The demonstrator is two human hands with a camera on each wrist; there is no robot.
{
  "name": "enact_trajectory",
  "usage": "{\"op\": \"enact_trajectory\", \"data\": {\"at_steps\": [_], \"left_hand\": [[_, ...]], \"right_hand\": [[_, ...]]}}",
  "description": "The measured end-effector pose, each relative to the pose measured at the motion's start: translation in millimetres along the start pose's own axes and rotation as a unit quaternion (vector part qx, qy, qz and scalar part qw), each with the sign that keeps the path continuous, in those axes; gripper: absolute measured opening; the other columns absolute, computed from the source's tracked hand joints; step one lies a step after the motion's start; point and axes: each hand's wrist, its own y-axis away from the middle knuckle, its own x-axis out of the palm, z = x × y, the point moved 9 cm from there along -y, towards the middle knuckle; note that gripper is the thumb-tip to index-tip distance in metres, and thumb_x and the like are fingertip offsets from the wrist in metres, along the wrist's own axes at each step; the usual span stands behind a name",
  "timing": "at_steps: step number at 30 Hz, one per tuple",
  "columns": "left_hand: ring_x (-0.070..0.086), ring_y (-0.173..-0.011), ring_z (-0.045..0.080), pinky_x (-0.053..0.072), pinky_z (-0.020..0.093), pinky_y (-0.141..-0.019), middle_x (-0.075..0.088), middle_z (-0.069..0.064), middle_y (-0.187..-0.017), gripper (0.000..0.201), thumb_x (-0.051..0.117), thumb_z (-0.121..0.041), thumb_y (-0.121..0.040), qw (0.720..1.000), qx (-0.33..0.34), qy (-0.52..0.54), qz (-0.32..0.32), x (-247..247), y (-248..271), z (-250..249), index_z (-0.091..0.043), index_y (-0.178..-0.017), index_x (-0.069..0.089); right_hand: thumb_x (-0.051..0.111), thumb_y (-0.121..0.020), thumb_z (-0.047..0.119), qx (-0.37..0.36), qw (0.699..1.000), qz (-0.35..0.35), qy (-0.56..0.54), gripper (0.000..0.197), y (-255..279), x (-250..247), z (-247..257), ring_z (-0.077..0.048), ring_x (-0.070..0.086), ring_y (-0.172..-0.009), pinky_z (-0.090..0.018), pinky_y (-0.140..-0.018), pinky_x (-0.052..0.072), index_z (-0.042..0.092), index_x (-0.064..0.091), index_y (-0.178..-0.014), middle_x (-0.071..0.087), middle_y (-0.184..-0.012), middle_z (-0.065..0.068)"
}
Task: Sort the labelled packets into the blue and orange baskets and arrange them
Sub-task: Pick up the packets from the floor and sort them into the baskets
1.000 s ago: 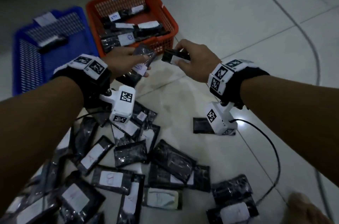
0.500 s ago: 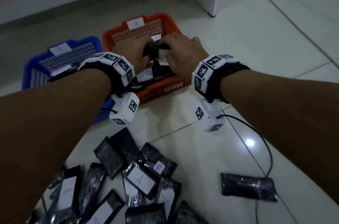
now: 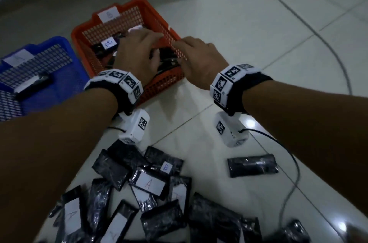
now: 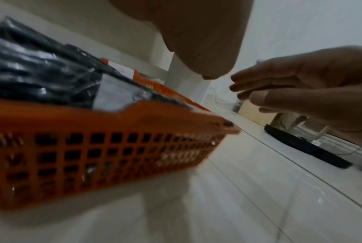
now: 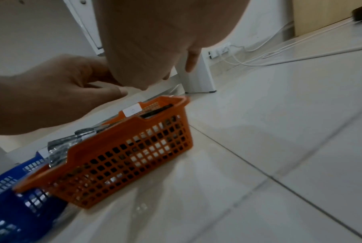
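Both hands are seen over the orange basket [image 3: 127, 15], which stands on the tiled floor [image 3: 258, 33] with the blue basket [image 3: 65, 83] touching its left side. The left hand [image 3: 137, 53] is held above the packets in the orange basket [image 3: 109, 43], its fingers extended and relaxed; no packet is seen held in that grip. The right hand [image 3: 199, 57] is placed just beside it, over the basket's right wall, with fingers straight and close together, as is shown in the left wrist view [image 4: 300, 92]; nothing is held in this grip either. Black wrapped packets with white labels are stacked inside the orange basket beneath the left grip, and a white label [image 3: 108, 14] is fixed to the far wall. A single packet [image 3: 31, 83] is seen lying in the blue basket, to the left of both grips. Behind the wrists, nearer the person, a heap of unsorted packets [image 3: 147, 183] is spread on the floor, some marked A and one marked B. One packet [image 3: 252, 165] lies apart, behind the right wrist, near a black cable [image 3: 296, 167].
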Motion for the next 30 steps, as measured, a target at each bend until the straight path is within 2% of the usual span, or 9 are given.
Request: {"op": "enact_trajectory", "data": {"at_steps": [6,9,12,14,17,20,22,26,30], "left_hand": [[0.055,-0.091,0.031,0.045,0.042,-0.075,0.059,0.009,-0.099,0.025,0.056,-0.03,-0.084,0.988,0.1,0.079,0.083,37,63,-122,-0.014,-0.101,0.063],[0.055,-0.094,0.028,0.045,0.039,-0.075,0.059,0.007,-0.103,0.033,0.059,-0.04,-0.084,0.955,0.173,0.116,0.213,70,118,-191,-0.017,-0.107,0.063],[0.054,-0.102,0.026,0.047,0.038,-0.08,0.057,0.005,-0.115,0.046,0.063,-0.049,-0.08,0.923,0.189,0.128,0.31,97,158,-232,-0.022,-0.118,0.061],[0.053,-0.105,0.026,0.046,0.038,-0.083,0.055,0.004,-0.12,0.052,0.063,-0.051,-0.079,0.916,0.19,0.121,0.331,110,171,-251,-0.026,-0.124,0.057],[0.05,-0.112,0.028,0.042,0.041,-0.09,0.051,0.005,-0.126,0.06,0.064,-0.049,-0.079,0.916,0.185,0.094,0.343,122,181,-269,-0.029,-0.133,0.049],[0.049,-0.11,0.031,0.041,0.041,-0.089,0.052,0.009,-0.122,0.051,0.067,-0.04,-0.079,0.928,0.162,0.078,0.326,121,186,-283,-0.018,-0.122,0.053],[0.05,-0.106,0.031,0.042,0.041,-0.084,0.053,0.011,-0.117,0.045,0.069,-0.035,-0.079,0.934,0.153,0.067,0.316,121,191,-290,-0.014,-0.114,0.053],[0.052,-0.103,0.032,0.045,0.04,-0.078,0.056,0.013,-0.113,0.043,0.064,-0.033,-0.081,0.936,0.142,0.083,0.311,122,194,-295,-0.012,-0.116,0.051],[0.058,-0.093,0.034,0.045,0.038,-0.074,0.062,0.016,-0.108,0.036,0.055,-0.022,-0.086,0.939,0.104,0.129,0.302,115,186,-287,-0.008,-0.119,0.052]], "right_hand": [[0.051,-0.094,0.034,0.112,0.982,0.148,-0.01,0.038,133,-2,-41,-0.024,0.053,-0.119,-0.042,-0.097,0.044,0.023,0.054,-0.13,0.055,-0.13,-0.002],[0.056,-0.09,0.033,0.196,0.956,0.22,-0.01,0.036,214,-11,-55,-0.023,0.053,-0.117,-0.038,-0.096,0.044,0.026,0.057,-0.125,0.058,-0.125,-0.001],[0.063,-0.08,0.029,0.249,0.929,0.271,-0.03,0.028,279,-11,-56,-0.026,0.062,-0.102,-0.036,-0.084,0.051,0.027,0.067,-0.108,0.067,-0.109,0.0],[0.066,-0.076,0.027,0.269,0.917,0.295,-0.03,0.029,318,-4,-58,-0.021,0.063,-0.099,-0.032,-0.083,0.052,0.029,0.068,-0.105,0.068,-0.105,0.005],[0.073,-0.074,0.032,0.277,0.891,0.358,-0.041,0.042,368,12,-54,-0.017,0.059,-0.105,-0.028,-0.083,0.047,0.028,0.064,-0.114,0.064,-0.112,0.007],[0.079,-0.069,0.038,0.25,0.88,0.401,-0.034,0.056,401,28,-48,-0.022,0.056,-0.109,-0.03,-0.082,0.044,0.027,0.059,-0.121,0.059,-0.119,0.002],[0.079,-0.069,0.043,0.212,0.89,0.402,-0.004,0.056,412,36,-45,-0.022,0.053,-0.11,-0.032,-0.083,0.041,0.029,0.058,-0.119,0.055,-0.119,0.001],[0.071,-0.074,0.043,0.185,0.928,0.323,0.026,0.037,410,38,-47,-0.022,0.053,-0.105,-0.033,-0.081,0.038,0.027,0.059,-0.105,0.055,-0.11,0.001],[0.06,-0.087,0.027,0.263,0.938,0.217,-0.063,0.027,401,30,-62,-0.028,0.059,-0.091,-0.029,-0.069,0.038,0.017,0.053,-0.111,0.061,-0.103,-0.005]]}}
